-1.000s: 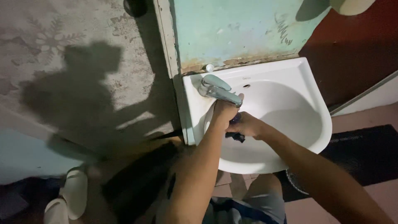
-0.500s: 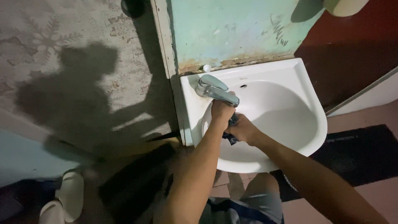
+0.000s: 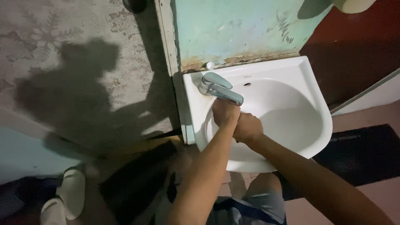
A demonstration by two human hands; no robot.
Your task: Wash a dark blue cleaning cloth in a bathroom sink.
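Note:
A white wall-hung sink [image 3: 300, 83] carries a chrome lever tap [image 3: 218, 87] at its back left corner. Both of my hands are in the basin just under the spout. My left hand [image 3: 225, 112] is curled into a fist directly below the spout tip. My right hand [image 3: 248, 127] is fisted too and presses against the left one from the right. The small dark cloth they held a moment ago is now hidden inside the two fists. I cannot see any running water.
A small white cap [image 3: 210, 65] lies on the sink's back rim. A worn teal panel [image 3: 233, 29] rises behind the sink, with a patterned wall [image 3: 83, 50] to the left. Pale slippers [image 3: 68, 193] lie at the lower left, and a dark mat [image 3: 366, 154] at the right.
A second ago a dark cloth showed between and below my hands. Both hands have since closed tighter together under the spout, and the cloth has gone out of sight.

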